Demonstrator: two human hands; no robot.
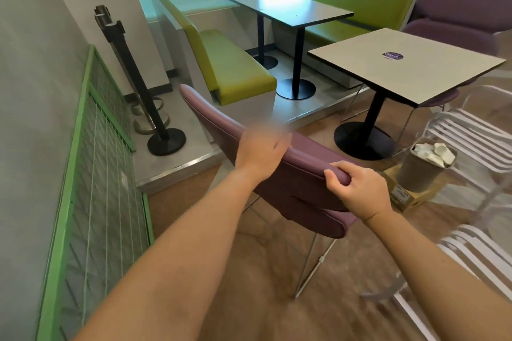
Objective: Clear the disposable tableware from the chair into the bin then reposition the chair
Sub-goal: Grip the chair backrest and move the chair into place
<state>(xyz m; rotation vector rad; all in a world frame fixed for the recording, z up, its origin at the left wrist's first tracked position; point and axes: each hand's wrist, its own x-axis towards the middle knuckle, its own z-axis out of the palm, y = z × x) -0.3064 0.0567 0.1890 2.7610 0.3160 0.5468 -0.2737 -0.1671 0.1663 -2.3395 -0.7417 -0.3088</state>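
Two bare hands are seen at the backrest of a purple chair [291,174] in a cafeteria seating area. The right hand [357,188] is clamped on the backrest's upper edge, fingers curled over it and thumb beneath. The left hand [260,150] is laid on the same edge further along, well apart from the right; its fingers are blurred, so whether they are gripping cannot be told. The chair is tilted and stands on the brown floor, between a raised platform with green benches [230,63] and a square pale table [401,66]. No tableware is visible on the chair, though most of its seat is hidden behind the backrest. White disposable tableware [433,153] is piled in a grey bin [421,174], set on a flat cardboard box [410,196] near the table's black base. The clearing is judged done; only the repositioning of the chair is left, and it appears to be under way.
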